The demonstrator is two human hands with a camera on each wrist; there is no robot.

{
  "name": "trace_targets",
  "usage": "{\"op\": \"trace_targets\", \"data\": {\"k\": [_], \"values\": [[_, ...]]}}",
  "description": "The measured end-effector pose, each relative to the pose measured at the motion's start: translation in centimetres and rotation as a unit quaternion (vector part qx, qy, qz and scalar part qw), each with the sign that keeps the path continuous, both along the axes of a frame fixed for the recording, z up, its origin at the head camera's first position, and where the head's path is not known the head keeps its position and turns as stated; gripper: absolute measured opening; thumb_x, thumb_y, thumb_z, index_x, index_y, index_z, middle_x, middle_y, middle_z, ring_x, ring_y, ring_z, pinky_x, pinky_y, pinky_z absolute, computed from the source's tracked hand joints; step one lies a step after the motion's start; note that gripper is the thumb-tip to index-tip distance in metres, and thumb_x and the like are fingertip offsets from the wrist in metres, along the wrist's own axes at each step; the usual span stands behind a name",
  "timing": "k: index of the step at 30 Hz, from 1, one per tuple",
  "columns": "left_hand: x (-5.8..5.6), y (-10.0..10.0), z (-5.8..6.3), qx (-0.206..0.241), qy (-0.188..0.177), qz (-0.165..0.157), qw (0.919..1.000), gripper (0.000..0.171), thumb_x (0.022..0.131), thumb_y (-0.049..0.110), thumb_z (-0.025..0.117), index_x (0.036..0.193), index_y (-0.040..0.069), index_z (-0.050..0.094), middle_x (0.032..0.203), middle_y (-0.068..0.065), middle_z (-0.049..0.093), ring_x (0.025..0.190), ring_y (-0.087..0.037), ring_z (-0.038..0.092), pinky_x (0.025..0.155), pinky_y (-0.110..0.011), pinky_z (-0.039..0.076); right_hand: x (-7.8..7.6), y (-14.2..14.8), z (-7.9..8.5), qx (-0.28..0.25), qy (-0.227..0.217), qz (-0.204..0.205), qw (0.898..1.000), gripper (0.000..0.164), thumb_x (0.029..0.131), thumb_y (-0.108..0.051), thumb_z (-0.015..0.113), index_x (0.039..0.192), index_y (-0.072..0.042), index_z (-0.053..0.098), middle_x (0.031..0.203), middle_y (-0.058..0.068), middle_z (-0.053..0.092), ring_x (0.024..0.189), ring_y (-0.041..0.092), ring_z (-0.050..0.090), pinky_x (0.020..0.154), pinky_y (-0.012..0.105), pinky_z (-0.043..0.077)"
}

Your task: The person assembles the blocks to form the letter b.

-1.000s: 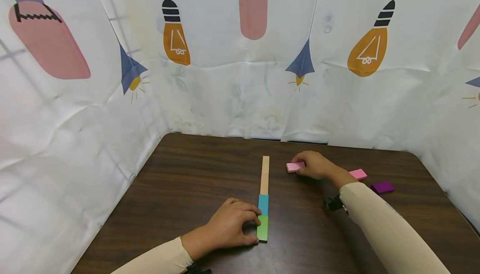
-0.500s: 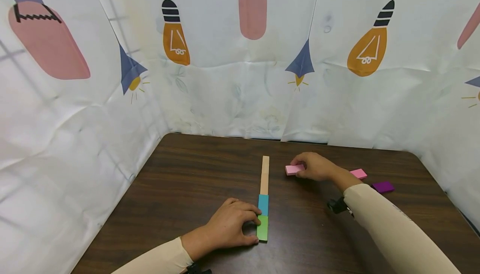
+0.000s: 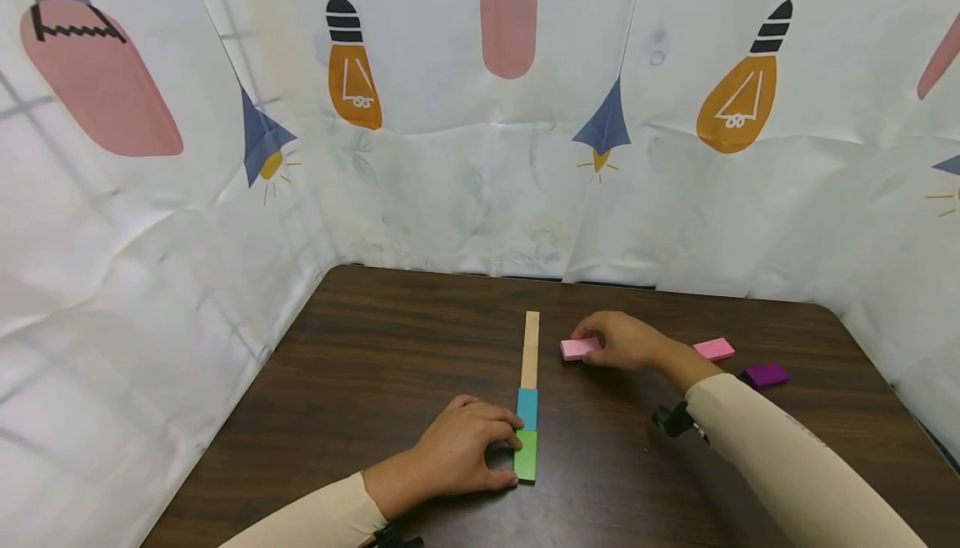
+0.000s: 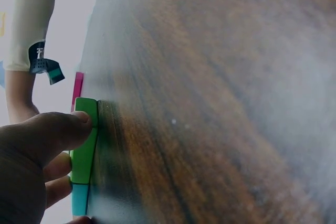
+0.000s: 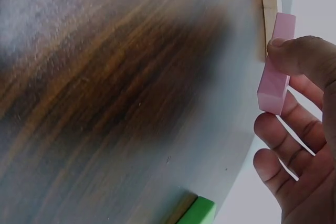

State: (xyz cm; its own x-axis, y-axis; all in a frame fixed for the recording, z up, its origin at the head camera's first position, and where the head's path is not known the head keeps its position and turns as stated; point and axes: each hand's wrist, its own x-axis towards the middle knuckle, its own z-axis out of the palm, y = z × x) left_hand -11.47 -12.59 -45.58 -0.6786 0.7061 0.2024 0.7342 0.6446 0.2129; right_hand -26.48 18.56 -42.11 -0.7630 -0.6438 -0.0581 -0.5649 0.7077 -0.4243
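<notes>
My right hand (image 3: 622, 340) pinches a light pink block (image 3: 577, 349) between thumb and fingertips, just right of a straight row of blocks. In the right wrist view, my thumb lies across this pink block (image 5: 275, 72) and the lower fingers are spread. The row has plain wooden pieces (image 3: 529, 352) at the far end, then a blue block (image 3: 527, 408) and a green block (image 3: 527, 458) nearest me. My left hand (image 3: 461, 448) holds the green block, thumb at its near end and fingers at its left side by the blue one. The left wrist view shows my thumb on the green block (image 4: 84, 153).
A brighter pink block (image 3: 715, 349) and a purple block (image 3: 767, 375) lie on the right part of the dark wood table (image 3: 405, 339), partly beside my right forearm. A white printed cloth (image 3: 480, 198) hangs behind the table and along its left side.
My right hand has moved left and slightly toward me with the light pink block, closer to the row. My left hand and the row have stayed put.
</notes>
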Motion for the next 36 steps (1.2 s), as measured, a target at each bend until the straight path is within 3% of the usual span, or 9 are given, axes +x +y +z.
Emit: {"op": "trace_targets", "data": {"k": [17, 36], "values": [[-0.1, 0.1, 0.0, -0.002, -0.006, 0.0, 1.0, 0.03, 0.081, 0.05, 0.083, 0.104, 0.031, 0.076, 0.126, 0.017, 0.065, 0.117, -0.003, 0.059, 0.098, -0.043, 0.044, 1.0, -1.4, -0.9, 0.017, -0.02, 0.008, 1.0, 0.031, 0.09, -0.021, 0.078, 0.12, -0.017, 0.072, 0.114, -0.007, 0.066, 0.099, 0.014, 0.058, 0.091, 0.041, 0.049], [0.0, 0.1, 0.1, 0.002, -0.003, 0.001, 1.0, 0.031, 0.08, 0.049, 0.083, 0.103, 0.03, 0.076, 0.125, 0.016, 0.066, 0.117, -0.002, 0.059, 0.099, -0.043, 0.044, 1.7, -2.7, -0.9, 0.017, -0.018, 0.029, 0.999, 0.03, 0.089, -0.02, 0.078, 0.118, -0.016, 0.072, 0.114, -0.005, 0.067, 0.098, 0.014, 0.058, 0.09, 0.041, 0.05]]}}
